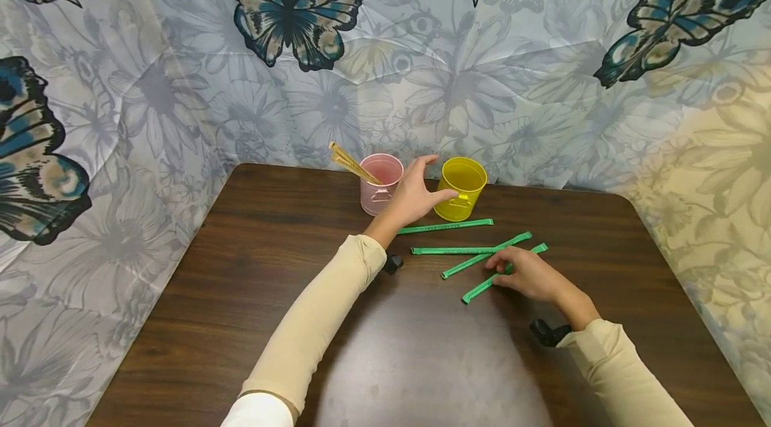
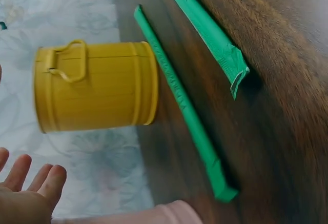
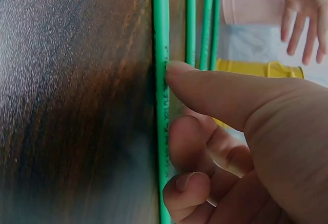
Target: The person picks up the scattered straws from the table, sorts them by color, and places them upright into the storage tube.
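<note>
My left hand (image 1: 412,194) reaches between the pink cup (image 1: 369,198) and the yellow cup (image 1: 453,206), fingers spread and thumb by the yellow cup's handle. It holds nothing; the left wrist view shows the yellow cup (image 2: 107,93) beside the fingers (image 2: 48,183). With curled fingers, my right hand (image 1: 527,273) pinches the nearest green stick sachet (image 1: 477,290), which lies on the table. The right wrist view has the thumb and fingertips against this printed sachet (image 3: 161,34). Several slim yellow sticks (image 1: 346,159) lean in the pink cup.
Three more green stick sachets lie near the cups: the rear one (image 1: 458,225), a middle one (image 1: 446,251) and a slanted one (image 1: 464,268) crossing it. The brown wooden table (image 1: 241,266) ends at a butterfly-printed cloth (image 1: 337,106) behind the cups.
</note>
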`<state>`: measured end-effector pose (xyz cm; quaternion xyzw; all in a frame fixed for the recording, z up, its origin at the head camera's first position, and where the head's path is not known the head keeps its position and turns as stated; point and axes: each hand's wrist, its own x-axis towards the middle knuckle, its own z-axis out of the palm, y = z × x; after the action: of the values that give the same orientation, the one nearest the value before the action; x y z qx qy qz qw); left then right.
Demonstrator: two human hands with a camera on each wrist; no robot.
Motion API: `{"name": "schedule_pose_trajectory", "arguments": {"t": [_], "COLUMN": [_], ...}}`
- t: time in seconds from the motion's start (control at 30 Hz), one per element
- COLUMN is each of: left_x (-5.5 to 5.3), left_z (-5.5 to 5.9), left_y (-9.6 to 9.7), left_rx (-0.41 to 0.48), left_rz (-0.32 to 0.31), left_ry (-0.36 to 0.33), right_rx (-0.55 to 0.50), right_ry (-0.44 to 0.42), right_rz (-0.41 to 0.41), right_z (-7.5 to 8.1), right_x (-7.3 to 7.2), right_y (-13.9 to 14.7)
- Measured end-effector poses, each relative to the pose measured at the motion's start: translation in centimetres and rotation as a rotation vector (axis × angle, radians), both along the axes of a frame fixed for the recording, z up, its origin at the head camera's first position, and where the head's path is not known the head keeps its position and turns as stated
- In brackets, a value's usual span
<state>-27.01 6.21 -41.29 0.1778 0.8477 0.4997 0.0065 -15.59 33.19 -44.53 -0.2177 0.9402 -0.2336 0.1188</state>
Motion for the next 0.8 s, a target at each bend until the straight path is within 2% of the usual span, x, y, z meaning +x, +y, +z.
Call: {"name": "schedule_pose_trajectory", "arguments": {"t": [0.2, 0.4, 0.8], "left_x": [-1.1, -1.9, -3.0], "left_z": [-1.2, -2.3, -4.2], "left_y": [2.2, 3.5, 4.9], "left_rx": [0.034, 0.015, 0.136], "left_rz": [-0.004, -0.006, -0.049], "left_ry": [-0.067, -0.076, -0.116], "right_rx": [0.003, -0.025, -0.06], "right_ry": [0.0, 0.014, 0.034], "right_rz": [-0.009, -0.007, -0.005], "right_z": [-0.6, -0.7, -1.1], "right_x": [0.4, 0.4, 0.2], "right_y": [0.3, 0.4, 0.4]}}
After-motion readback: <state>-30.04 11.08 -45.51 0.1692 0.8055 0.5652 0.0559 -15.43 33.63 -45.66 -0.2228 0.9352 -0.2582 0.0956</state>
